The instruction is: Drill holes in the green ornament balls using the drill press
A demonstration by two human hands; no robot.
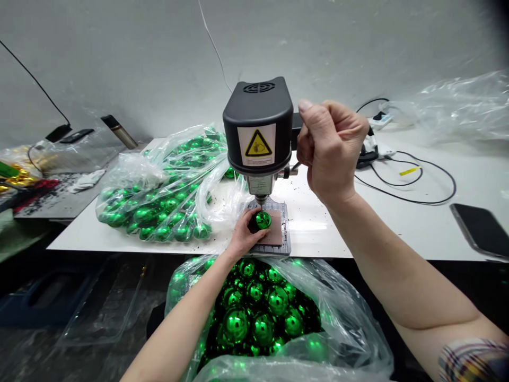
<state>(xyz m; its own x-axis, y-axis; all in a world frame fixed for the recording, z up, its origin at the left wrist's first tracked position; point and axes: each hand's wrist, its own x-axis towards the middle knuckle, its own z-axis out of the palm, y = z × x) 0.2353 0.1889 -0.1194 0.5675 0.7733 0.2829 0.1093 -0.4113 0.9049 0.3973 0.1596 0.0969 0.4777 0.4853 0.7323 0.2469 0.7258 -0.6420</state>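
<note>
A shiny green ball (263,219) rests on a brown pad (275,233) over the grey base of a black drill press (258,124). Fingers and thumb of my left hand (247,232) close around the ball's left side, just below the chuck (261,199). At the right of the press head, my right hand (332,143) is curled in a fist around the lever (294,169), with most of the lever hidden by the fingers.
An open plastic bag of green balls (262,329) lies below the table edge. Another filled bag (159,207) sits left on the white table (314,233). A phone (481,231), looped cable (453,183) and clear plastic (469,109) are at the right.
</note>
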